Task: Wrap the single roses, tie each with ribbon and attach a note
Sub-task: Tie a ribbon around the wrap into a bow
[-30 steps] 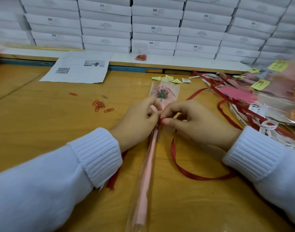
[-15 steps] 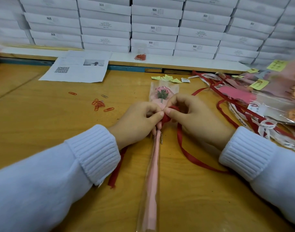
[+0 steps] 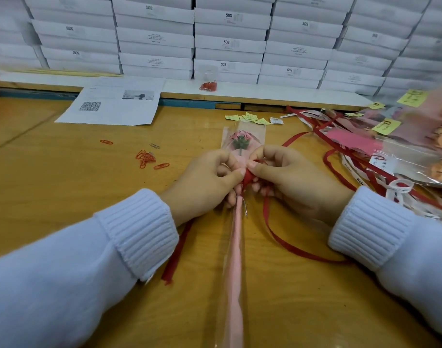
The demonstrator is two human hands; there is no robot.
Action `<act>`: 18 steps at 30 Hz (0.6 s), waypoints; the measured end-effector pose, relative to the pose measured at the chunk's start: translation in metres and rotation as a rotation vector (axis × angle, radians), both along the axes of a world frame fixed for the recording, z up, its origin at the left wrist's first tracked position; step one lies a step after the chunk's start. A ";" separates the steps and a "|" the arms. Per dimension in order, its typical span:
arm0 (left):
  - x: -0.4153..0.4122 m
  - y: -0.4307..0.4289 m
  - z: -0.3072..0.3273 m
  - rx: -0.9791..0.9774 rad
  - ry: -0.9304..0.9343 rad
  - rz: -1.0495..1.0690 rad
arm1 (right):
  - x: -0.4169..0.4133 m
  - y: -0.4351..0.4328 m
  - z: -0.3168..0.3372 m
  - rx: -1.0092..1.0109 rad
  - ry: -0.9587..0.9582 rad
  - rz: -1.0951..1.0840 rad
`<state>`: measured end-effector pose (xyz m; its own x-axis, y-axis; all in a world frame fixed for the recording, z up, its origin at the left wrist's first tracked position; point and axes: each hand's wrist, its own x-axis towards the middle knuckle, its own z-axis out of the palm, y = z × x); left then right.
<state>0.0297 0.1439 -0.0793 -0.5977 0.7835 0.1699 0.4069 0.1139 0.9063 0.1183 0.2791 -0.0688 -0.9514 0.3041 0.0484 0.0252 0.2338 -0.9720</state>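
A single pink rose (image 3: pixel 240 141) in a clear sleeve with a pink stem wrap (image 3: pixel 236 259) lies lengthwise on the wooden table (image 3: pixel 64 197), its head pointing away from me. A red ribbon (image 3: pixel 277 237) is wound round the sleeve just below the bloom. My left hand (image 3: pixel 204 182) and my right hand (image 3: pixel 290 179) meet there, each pinching the ribbon at the knot. One ribbon tail trails right in a loop, the other runs under my left wrist. Small yellow notes (image 3: pixel 250 118) lie beyond the rose.
Red paper clips (image 3: pixel 147 158) are scattered to the left. A printed sheet (image 3: pixel 114 106) lies at the back left. Finished wrapped roses with ribbons and yellow notes (image 3: pixel 390 146) are piled at the right. Stacked white boxes (image 3: pixel 227 41) line the back.
Both hands have shifted slightly up the stem toward the bloom, and the ribbon is now bunched at the knot between the thumbs. The right tail's loop has drawn in.
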 end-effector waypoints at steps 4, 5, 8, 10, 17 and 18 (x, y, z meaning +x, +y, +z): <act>-0.002 -0.001 0.003 -0.020 -0.131 -0.082 | -0.002 0.000 -0.002 0.053 0.002 -0.040; -0.003 -0.002 0.003 -0.024 -0.163 -0.098 | -0.002 0.001 -0.002 0.064 0.002 -0.052; -0.006 -0.003 0.004 -0.034 -0.222 -0.128 | -0.002 0.003 -0.004 0.115 0.019 -0.086; -0.005 -0.003 0.004 -0.046 -0.231 -0.135 | -0.002 0.002 -0.004 0.168 0.043 -0.101; -0.003 -0.005 0.006 -0.056 -0.223 -0.129 | -0.001 -0.001 -0.004 0.219 0.070 -0.106; -0.002 -0.005 0.006 -0.055 -0.206 -0.119 | -0.001 -0.001 -0.003 0.192 0.064 -0.106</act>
<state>0.0275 0.1392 -0.0730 -0.5184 0.8551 0.0096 0.2280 0.1274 0.9653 0.1171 0.2783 -0.0720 -0.9077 0.3816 0.1744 -0.0007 0.4144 -0.9101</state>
